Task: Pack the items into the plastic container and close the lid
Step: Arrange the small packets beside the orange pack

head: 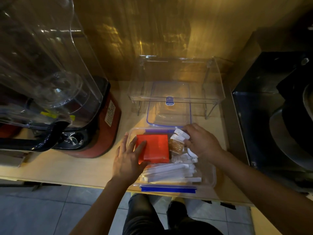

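- Print on the lid (169, 114), blender (94, 133) sticker and white packet (180, 135) is too blurred to read.
- Plastic container (211, 177), open at 6 o'clock of the lid, holds a red box (155, 146) and white sachets (171, 172).
- Left hand (128, 160) lies flat, fingers straight on the red box.
- Right hand (201, 141), at the box's 3 o'clock, pinches the white packet.

Pressing flat left hand (128, 160) onto red box (156, 147) inside clear container (213, 177) on bench (67, 168). Pinching white sachet (181, 135) with right hand (202, 141), just beside brown packet (177, 147). Packed along near wall with white sticks (171, 173). Backed by blue-rimmed lid (169, 107); flanked left by red blender (98, 129).
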Available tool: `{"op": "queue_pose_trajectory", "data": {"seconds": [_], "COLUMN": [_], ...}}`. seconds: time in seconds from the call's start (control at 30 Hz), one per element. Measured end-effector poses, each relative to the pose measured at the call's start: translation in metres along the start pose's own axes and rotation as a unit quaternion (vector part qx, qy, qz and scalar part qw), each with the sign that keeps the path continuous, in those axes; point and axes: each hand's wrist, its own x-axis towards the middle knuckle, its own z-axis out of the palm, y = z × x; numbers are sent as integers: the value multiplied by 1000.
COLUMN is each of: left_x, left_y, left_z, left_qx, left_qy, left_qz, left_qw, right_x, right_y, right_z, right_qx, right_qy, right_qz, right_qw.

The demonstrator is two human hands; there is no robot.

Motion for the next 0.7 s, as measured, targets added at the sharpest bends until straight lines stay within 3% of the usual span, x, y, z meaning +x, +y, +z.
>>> {"op": "queue_pose_trajectory", "data": {"seconds": [0.1, 0.2, 0.27, 0.37, 0.47, 0.57, 0.7], "left_x": [0, -2, -5, -11, -17, -19, -14], "left_y": [1, 3, 8, 16, 31, 46, 47], "left_z": [0, -3, -8, -14, -23, -21, -15], "left_qx": [14, 33, 35, -14, -75, -90, 9], "left_qy": [6, 4, 26, 90, -8, -101, -139], "left_qz": [10, 8, 27, 142, 221, 165, 12], "left_qw": [1000, 999, 999, 986, 972, 977, 990], "right_x": [-12, -22, -25, -25, -25, -25, -27], "right_y": [-3, -4, -5, -4, -3, -3, -6], "right_z": [1, 0, 4, 14, 19, 23, 31], "right_qx": [-33, -10, -21, -48, -62, -61, -108], "right_qy": [28, -73, -135, -178, -198, -248, -278], "right_qz": [-90, -175, -172, -140, -142, -164, -164], "right_qw": [995, 982, 976, 973, 968, 953, 940]}}
